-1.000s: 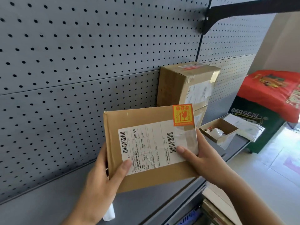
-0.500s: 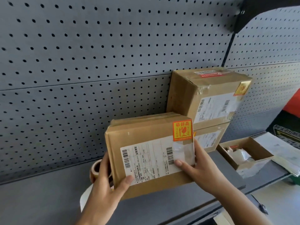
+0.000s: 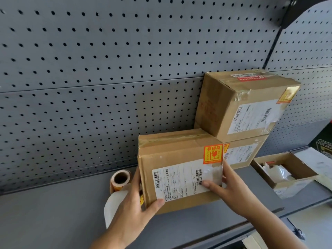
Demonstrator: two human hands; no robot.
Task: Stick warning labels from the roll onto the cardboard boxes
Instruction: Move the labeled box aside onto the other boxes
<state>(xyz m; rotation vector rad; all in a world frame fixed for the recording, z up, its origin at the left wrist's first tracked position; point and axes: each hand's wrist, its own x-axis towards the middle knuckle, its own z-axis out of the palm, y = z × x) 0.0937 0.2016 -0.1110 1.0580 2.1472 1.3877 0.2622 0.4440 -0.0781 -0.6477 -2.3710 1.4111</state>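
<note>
A cardboard box [image 3: 179,169] with a white shipping label and an orange warning label [image 3: 212,154] at its top right corner sits low over the grey shelf [image 3: 53,212]. My left hand [image 3: 133,209] grips its left side, thumb on the front. My right hand [image 3: 231,191] grips its right side, thumb on the shipping label. The label roll [image 3: 120,179] lies on the shelf just left of the box, its white backing strip [image 3: 112,207] trailing toward me. Two stacked boxes, an upper box [image 3: 246,105] and a lower box [image 3: 242,153], stand behind to the right, each with an orange label.
A grey pegboard wall [image 3: 89,87] backs the shelf. An open small cardboard box [image 3: 283,169] with white packaging stands at the right, with white sheets beside it. The shelf's front edge runs diagonally at the lower right.
Both hands have carried the labelled box down and back toward the shelf, next to the stacked boxes. The view has shifted left, bringing the label roll into sight.
</note>
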